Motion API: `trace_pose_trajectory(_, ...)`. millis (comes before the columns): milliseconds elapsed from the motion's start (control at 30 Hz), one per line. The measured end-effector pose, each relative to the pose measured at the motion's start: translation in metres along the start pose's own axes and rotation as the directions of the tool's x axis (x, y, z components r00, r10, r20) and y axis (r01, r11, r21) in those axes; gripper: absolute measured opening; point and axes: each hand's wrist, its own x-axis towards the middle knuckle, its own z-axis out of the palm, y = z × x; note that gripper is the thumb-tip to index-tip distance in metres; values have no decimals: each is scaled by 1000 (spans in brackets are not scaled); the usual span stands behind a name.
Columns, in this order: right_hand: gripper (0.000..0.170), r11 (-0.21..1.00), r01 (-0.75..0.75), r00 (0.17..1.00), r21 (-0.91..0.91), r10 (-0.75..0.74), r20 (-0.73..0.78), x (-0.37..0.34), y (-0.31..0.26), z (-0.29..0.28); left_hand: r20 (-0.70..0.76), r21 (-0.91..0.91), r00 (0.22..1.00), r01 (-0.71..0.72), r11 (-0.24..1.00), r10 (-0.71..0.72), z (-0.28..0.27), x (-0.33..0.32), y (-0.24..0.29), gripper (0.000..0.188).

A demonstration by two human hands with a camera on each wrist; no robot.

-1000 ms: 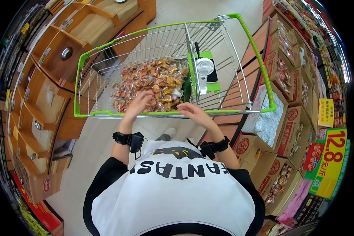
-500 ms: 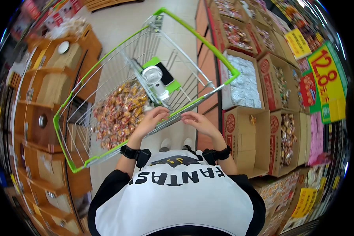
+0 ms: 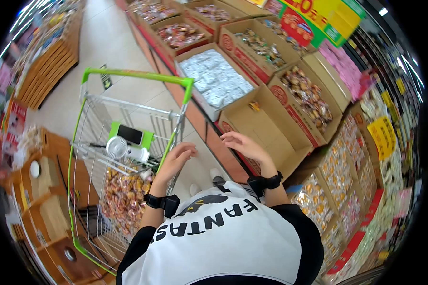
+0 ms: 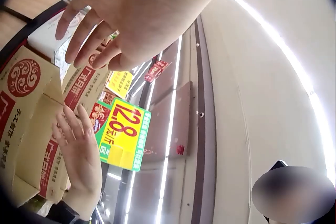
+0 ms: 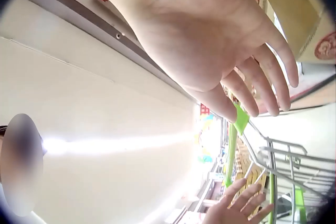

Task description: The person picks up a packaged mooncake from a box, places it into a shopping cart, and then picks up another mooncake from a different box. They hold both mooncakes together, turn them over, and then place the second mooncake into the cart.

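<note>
My left hand (image 3: 178, 160) hovers by the side rail of the shopping cart (image 3: 138, 75), its fingers loosely bent with nothing in them. My right hand (image 3: 245, 147) is held out beside the near end of an almost bare cardboard box (image 3: 276, 128), where one small wrapped piece (image 3: 255, 106) lies. In the left wrist view the left hand (image 4: 136, 19) has its fingers spread and holds nothing. The right hand (image 5: 220, 40) likewise shows an uncovered palm in the right wrist view. Inside the cart sits a heap of wrapped snacks (image 3: 123, 197).
A white handheld fan (image 3: 123, 148) and a phone (image 3: 130, 135) lie on the cart's green panel. Boxes of wrapped snacks (image 3: 309, 97) and white packets (image 3: 216, 78) line the right. Wooden display bins (image 3: 52, 209) stand at left. A price sign (image 3: 314, 19) rises behind the boxes.
My view and body have turned right toward the boxes. The cart now appears lower left, with its green handle swung round. Both hands stay raised and apart, holding nothing throughout.
</note>
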Motion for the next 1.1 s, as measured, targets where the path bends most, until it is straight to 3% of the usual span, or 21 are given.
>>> trace_pose_trajectory(100, 28, 991, -49, 988, 127, 66, -139, -23, 2, -24, 116, 10, 993, 6, 1000, -7, 11, 20, 2, 23)
trace_pose_trajectory(400, 27, 990, -60, 887, 130, 113, -448, -92, 9, -78, 334, 50, 942, -10, 999, -7, 46, 74, 11, 21)
trace_pose_trajectory(500, 27, 993, -113, 822, 26, 108, -560, -117, 11, -92, 392, 69, 920, -34, 997, 5, 58, 88, 14, 21)
trace_pose_trajectory(667, 27, 983, -176, 689, 58, 165, -706, -157, 14, -115, 466, 61, 885, -44, 997, 10, 74, 108, 17, 22)
trace_pose_trajectory(867, 28, 980, -198, 546, 19, 127, -828, -188, 6, -150, 527, 53, 850, -49, 997, 13, 85, 127, 20, 22)
trace_pose_trajectory(1100, 28, 965, -260, 481, -42, 92, -872, -198, -23, -192, 433, 49, 901, -37, 998, 13, 88, 152, 11, 22)
